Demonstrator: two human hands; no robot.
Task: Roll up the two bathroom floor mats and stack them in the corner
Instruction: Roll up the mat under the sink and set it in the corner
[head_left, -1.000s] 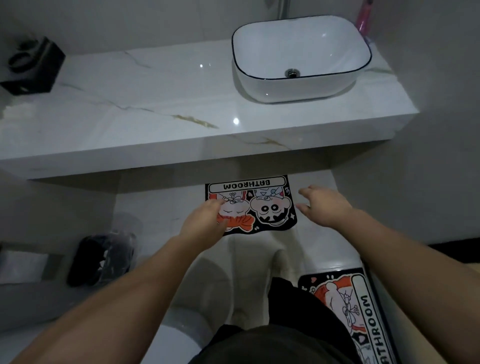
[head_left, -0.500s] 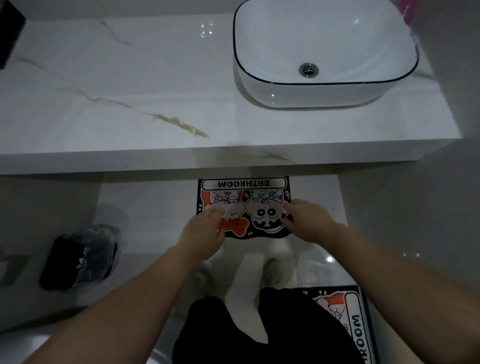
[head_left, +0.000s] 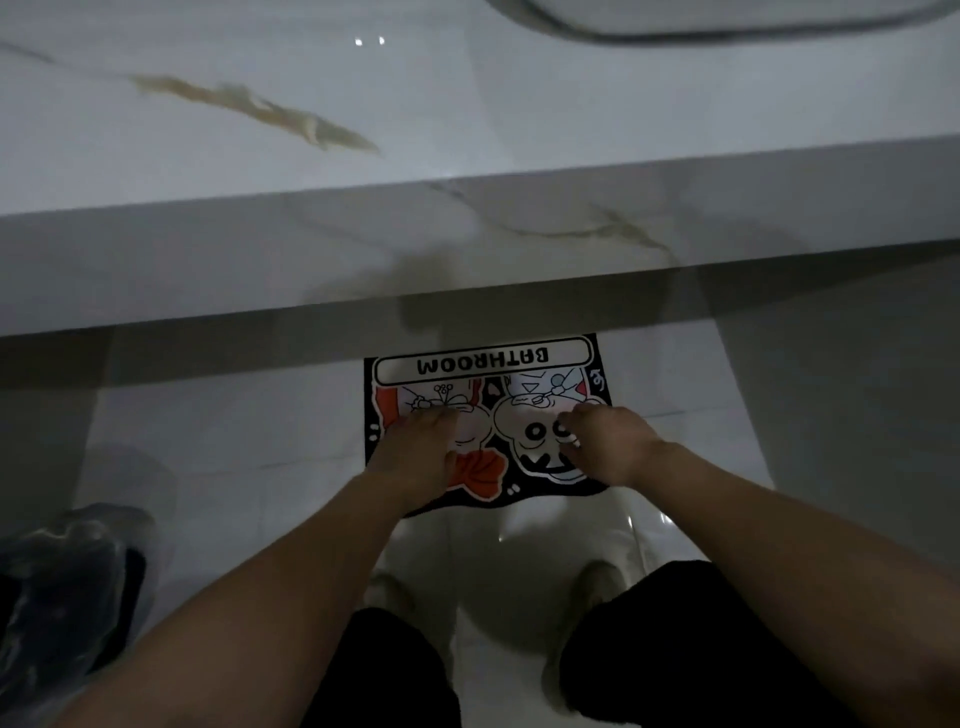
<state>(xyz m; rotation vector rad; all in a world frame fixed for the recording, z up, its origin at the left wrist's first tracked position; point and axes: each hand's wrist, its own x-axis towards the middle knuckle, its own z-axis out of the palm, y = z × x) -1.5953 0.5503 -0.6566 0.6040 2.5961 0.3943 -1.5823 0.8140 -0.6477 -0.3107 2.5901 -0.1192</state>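
One bathroom mat (head_left: 485, 364), black with cartoon figures and the word BATHROOM, lies flat on the white floor, its far end under the counter's edge. Its near edge looks slightly wavy. My left hand (head_left: 415, 449) lies palm down on the mat's left half, fingers stretched forward. On the right half sits my right hand (head_left: 608, 441) with its fingers curled against the mat; whether it pinches the fabric is unclear. The second mat is out of view.
A marble counter (head_left: 467, 234) overhangs the mat's far end, with the basin's rim (head_left: 727, 26) at the top. A dark bag in clear plastic (head_left: 67, 587) sits on the floor at the left. My shoes (head_left: 592, 582) stand just behind the mat.
I have bent lower and closer. Both hands moved from above the mat's near edge down onto its middle. The second mat has dropped out of view.
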